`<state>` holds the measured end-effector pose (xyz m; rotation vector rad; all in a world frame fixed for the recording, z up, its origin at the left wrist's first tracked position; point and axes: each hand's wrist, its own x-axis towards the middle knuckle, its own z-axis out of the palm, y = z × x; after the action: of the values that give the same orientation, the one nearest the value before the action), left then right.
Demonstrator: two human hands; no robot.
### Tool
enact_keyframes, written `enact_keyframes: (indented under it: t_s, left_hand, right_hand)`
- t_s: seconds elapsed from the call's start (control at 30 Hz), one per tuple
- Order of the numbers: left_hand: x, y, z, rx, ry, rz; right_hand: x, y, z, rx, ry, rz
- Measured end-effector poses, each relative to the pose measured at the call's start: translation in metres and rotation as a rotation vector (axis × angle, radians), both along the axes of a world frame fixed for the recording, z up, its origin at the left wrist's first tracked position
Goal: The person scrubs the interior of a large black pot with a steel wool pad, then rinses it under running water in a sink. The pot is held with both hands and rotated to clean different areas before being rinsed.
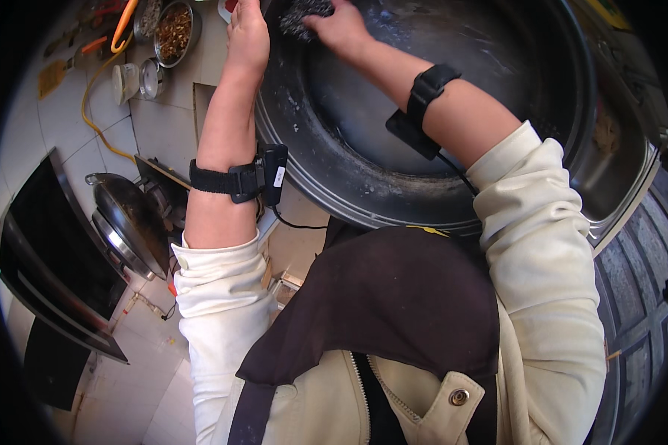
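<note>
A large dark round basin [367,194] with a ribbed rim fills the top centre, its inside marked with whitish residue. My right hand [342,28] is shut on a steel wool scourer [305,18], pressed to the upper left of the basin's inner wall. At the basin's left rim is my left hand [249,36], its upper part cut off by the picture's edge. Whether it grips the rim or only rests there cannot be told. Both forearms wear black straps with small boxes and cables.
Behind the basin at right lies a metal sink [618,178]. At left stand a wok [131,219], a range hood [61,250], a bowl of dried food [173,33], a glass jar [125,83] and a yellow hose [92,119]. An orange handle [123,25] hangs above them.
</note>
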<state>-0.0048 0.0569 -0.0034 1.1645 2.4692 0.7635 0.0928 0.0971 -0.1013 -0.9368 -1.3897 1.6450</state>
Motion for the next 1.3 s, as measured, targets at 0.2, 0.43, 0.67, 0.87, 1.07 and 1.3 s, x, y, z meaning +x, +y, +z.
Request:
enact_keyframes:
  t_s: [0.2,0.43,0.67,0.87,1.07,1.3]
  left_hand:
    - [-0.001,0.001,0.001,0.002,-0.008,-0.01]
    - [-0.001,0.001,-0.001,-0.014,0.0,-0.025]
    - [-0.004,0.004,-0.004,-0.01,0.004,-0.026]
    - [-0.007,0.007,-0.004,-0.011,-0.011,-0.023]
    - [-0.008,0.009,-0.004,-0.013,-0.018,-0.03]
    - [-0.009,0.01,-0.005,-0.023,-0.01,-0.044]
  right_hand:
    - [0.042,-0.059,0.005,0.234,-0.297,0.881]
    - [0.101,-0.067,-0.004,1.006,-0.575,1.674]
    - [0.018,-0.025,-0.022,0.371,-0.51,0.661]
    - [0.015,-0.032,-0.011,0.182,-0.204,0.448]
    - [0.042,-0.058,0.004,0.341,-0.251,0.882]
    - [0.028,-0.045,0.002,0.242,-0.111,0.365]
